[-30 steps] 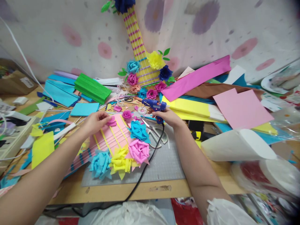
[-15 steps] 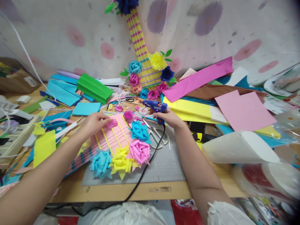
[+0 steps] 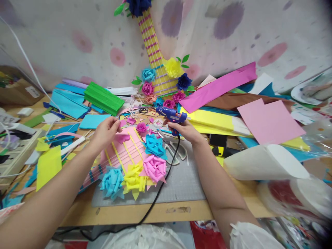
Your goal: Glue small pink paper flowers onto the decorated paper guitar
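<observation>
A pink paper guitar [image 3: 124, 148] with yellow strips lies on a grey cutting mat [image 3: 178, 183]. Blue, yellow and pink paper flowers [image 3: 154, 166] sit along its lower edge. My left hand [image 3: 105, 131] hovers over the guitar's upper left, fingers pinched on a small pink paper piece [image 3: 121, 137]. My right hand [image 3: 188, 132] grips a blue glue gun [image 3: 172, 117], nozzle pointing left, its black cord [image 3: 155, 197] trailing off the front edge. Scissors [image 3: 172, 147] lie just below that hand.
A second flower-covered paper guitar [image 3: 158, 65] leans on the spotted wall. A green crepe roll [image 3: 103, 98], blue sheets [image 3: 67, 102], magenta [image 3: 220, 86], yellow [image 3: 210, 121] and pink paper [image 3: 269, 121] crowd the table. A white paper roll [image 3: 261, 162] lies right.
My left hand has lifted slightly off the guitar with the small pink piece. My right hand raised the glue gun a little and tilted it.
</observation>
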The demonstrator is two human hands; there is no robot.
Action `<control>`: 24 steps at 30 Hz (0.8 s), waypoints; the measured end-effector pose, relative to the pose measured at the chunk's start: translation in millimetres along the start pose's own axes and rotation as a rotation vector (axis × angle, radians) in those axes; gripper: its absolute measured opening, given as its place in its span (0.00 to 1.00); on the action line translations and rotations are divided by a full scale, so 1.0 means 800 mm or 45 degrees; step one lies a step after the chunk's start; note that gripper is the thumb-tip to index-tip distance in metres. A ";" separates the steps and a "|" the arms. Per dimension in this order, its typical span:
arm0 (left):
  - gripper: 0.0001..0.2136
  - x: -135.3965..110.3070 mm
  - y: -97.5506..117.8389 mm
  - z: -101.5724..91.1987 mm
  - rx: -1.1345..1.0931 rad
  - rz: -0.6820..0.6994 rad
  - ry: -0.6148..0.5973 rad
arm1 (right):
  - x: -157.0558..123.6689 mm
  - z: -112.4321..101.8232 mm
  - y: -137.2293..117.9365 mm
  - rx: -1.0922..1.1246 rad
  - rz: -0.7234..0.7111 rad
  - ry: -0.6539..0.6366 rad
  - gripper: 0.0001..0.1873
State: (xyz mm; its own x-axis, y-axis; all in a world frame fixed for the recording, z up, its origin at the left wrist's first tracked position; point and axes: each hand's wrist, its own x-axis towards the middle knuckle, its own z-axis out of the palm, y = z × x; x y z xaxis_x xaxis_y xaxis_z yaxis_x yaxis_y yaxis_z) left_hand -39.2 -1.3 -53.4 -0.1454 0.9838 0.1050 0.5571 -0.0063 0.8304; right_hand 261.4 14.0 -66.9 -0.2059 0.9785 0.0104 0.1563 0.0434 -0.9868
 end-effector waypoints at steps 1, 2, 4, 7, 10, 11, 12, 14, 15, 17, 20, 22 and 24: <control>0.07 -0.001 0.008 0.002 0.012 -0.001 0.002 | -0.001 0.003 -0.003 -0.025 -0.025 0.015 0.20; 0.07 -0.003 0.015 0.005 0.018 -0.021 -0.010 | -0.003 0.006 -0.006 -0.052 -0.060 0.016 0.21; 0.06 -0.007 0.027 0.010 0.005 -0.049 -0.036 | -0.007 0.012 -0.013 -0.104 -0.155 -0.034 0.22; 0.08 -0.012 0.036 0.018 -0.011 -0.051 -0.084 | -0.013 0.021 -0.023 -0.160 -0.294 -0.131 0.23; 0.12 -0.015 0.038 0.023 0.075 -0.007 -0.119 | -0.016 0.030 -0.027 -0.175 -0.337 -0.170 0.24; 0.13 -0.016 0.037 0.025 0.116 0.016 -0.122 | -0.017 0.032 -0.028 -0.173 -0.326 -0.185 0.24; 0.13 -0.017 0.037 0.026 0.148 0.039 -0.122 | -0.017 0.034 -0.028 -0.172 -0.306 -0.199 0.23; 0.14 -0.017 0.037 0.028 0.176 0.073 -0.129 | -0.018 0.038 -0.027 -0.181 -0.264 -0.215 0.22; 0.14 -0.017 0.036 0.029 0.175 0.079 -0.138 | -0.018 0.039 -0.027 -0.196 -0.248 -0.212 0.22; 0.14 -0.017 0.035 0.031 0.165 0.070 -0.152 | -0.017 0.040 -0.026 -0.239 -0.227 -0.199 0.21; 0.14 -0.015 0.032 0.032 0.173 0.062 -0.148 | -0.016 0.040 -0.025 -0.284 -0.234 -0.192 0.20; 0.14 -0.014 0.031 0.033 0.173 0.064 -0.147 | -0.016 0.040 -0.025 -0.308 -0.238 -0.188 0.20; 0.14 -0.014 0.030 0.033 0.162 0.062 -0.154 | -0.016 0.040 -0.024 -0.336 -0.232 -0.178 0.20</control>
State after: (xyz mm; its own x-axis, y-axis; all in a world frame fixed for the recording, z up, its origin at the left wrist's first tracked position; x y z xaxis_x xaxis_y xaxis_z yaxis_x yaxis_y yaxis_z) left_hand -2.5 -7.7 -48.9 -0.0206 0.9973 0.0705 0.6614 -0.0392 0.7490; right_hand 230.0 -5.9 -53.1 -0.3811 0.9136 0.1420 0.3453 0.2831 -0.8948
